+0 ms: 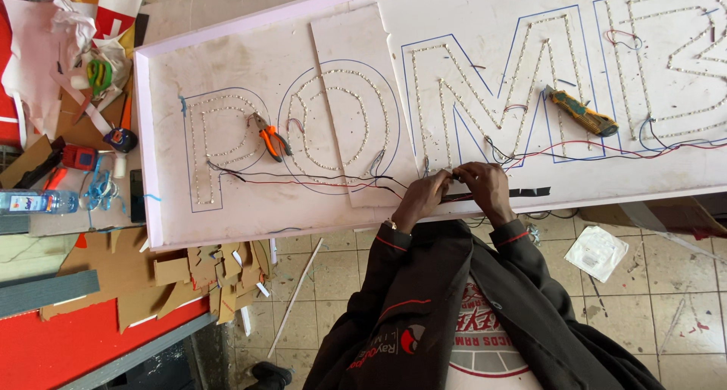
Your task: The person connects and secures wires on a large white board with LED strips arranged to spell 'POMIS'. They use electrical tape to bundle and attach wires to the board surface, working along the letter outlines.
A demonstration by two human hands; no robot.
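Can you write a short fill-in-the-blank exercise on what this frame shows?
1. Both hands, the left hand and the right hand, meet at the wires near the board's ____ edge.
2. The pliers lying on the sign board have ____ handles.
3. The plastic bottle lies at the far ____ of the picture.

Missing words: lower; orange; left

Wire ends (454,176) hidden between hands (458,187)

Orange-handled pliers (270,141) lie on a pale pink board (250,64) with blue outlines.
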